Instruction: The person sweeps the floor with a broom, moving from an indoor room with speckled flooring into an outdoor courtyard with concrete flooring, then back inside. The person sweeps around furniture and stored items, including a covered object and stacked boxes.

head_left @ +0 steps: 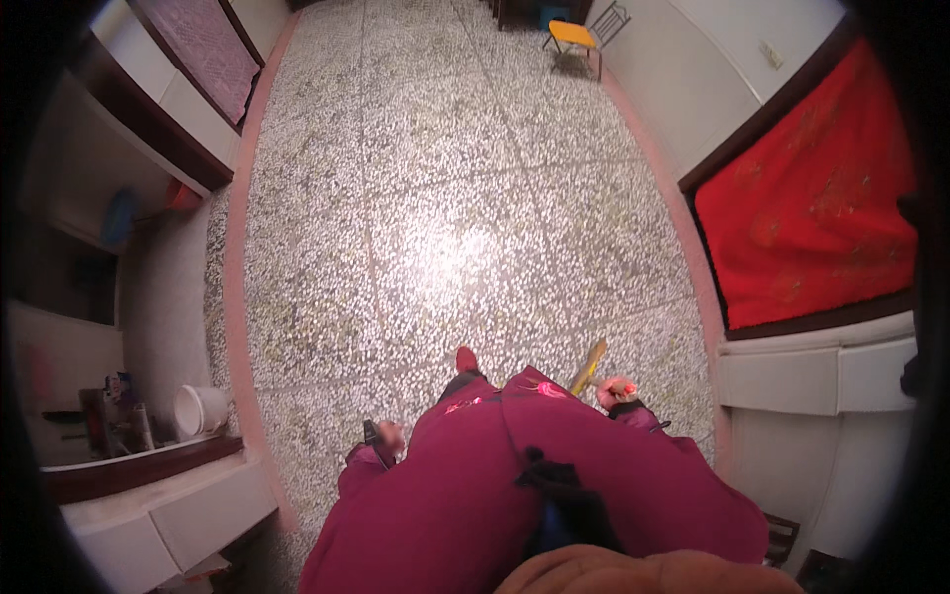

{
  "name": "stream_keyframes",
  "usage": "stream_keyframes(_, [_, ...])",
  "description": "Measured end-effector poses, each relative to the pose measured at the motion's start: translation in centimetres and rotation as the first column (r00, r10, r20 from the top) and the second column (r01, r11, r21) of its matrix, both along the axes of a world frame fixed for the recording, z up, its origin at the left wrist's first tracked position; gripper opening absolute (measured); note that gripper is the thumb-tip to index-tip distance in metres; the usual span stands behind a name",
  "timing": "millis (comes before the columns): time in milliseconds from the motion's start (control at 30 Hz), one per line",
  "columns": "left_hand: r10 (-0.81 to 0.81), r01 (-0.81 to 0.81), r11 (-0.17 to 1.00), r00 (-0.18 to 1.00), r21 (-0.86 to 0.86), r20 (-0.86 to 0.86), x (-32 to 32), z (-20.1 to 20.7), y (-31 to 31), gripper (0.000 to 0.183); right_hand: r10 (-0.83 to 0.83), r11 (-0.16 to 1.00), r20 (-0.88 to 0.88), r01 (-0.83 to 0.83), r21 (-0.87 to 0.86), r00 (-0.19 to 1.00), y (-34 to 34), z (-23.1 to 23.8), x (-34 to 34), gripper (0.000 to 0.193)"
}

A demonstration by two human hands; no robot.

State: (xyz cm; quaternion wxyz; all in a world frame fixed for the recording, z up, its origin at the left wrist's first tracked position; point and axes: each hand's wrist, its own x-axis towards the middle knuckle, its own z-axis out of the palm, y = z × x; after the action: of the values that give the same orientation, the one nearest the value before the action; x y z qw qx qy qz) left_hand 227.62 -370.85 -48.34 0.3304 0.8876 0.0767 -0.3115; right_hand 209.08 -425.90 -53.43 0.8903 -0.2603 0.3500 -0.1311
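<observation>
My right hand [617,392] hangs beside the maroon coat [445,485], its fingers curled. It grips a yellow, narrow, long-shaped tool [591,364] that slants forward above the floor; the tool's exact kind does not show. My left hand [392,436] is low on the other side of the coat. It is smeared, and its fingers cannot be made out. Something dark [372,433] shows at that wrist, too blurred to name. One red shoe [466,359] pokes out in front of the coat's hem.
Speckled stone floor [445,148] stretches ahead between walls. A red curtain [807,198] hangs in the right doorway, a pale pink curtain [205,49] at the far left. A yellow-seated chair [572,34] stands far right. Left, a white bucket [201,410] sits beyond a doorway.
</observation>
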Motion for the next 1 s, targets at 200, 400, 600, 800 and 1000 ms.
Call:
stream_keyframes(200, [-0.07, 0.007, 0.967, 0.969, -0.254, -0.239, 17.3, 2.5, -4.7, 0.031, -0.354, 0.852, 0.191, 0.232, 0.469, 0.915, -0.8, 6.8, 11.8, 0.025])
stream_keyframes(400, [-0.204, 0.171, 0.945, 0.974, -0.278, -0.094, 26.7, -1.8, -7.9, 0.025, -0.039, 0.991, 0.101, 0.025, 0.131, 0.994, -3.0, 5.7, 20.5, 0.002])
stream_keyframes(600, [-0.326, 0.113, 0.794, 0.909, -0.597, -0.26, 37.7, -5.5, -9.8, 0.013, -0.155, 0.786, 0.144, 0.034, 0.617, 0.977, -7.9, 2.7, 32.4, 0.02])
stream_keyframes(800, [-0.107, 0.093, 0.987, 0.989, -0.127, -0.105, 44.4, -0.7, -15.2, 0.03, 0.244, 0.898, -0.123, -0.271, -0.346, 0.962, -13.3, 3.8, 49.3, 0.014])
stream_keyframes(1000, [-0.142, 0.173, 0.972, 0.971, -0.159, 0.19, 51.4, -3.7, -16.6, 0.025, 0.385, 0.163, -0.488, -0.578, -0.8, 0.784, -18.3, 3.1, 60.2, 0.013])
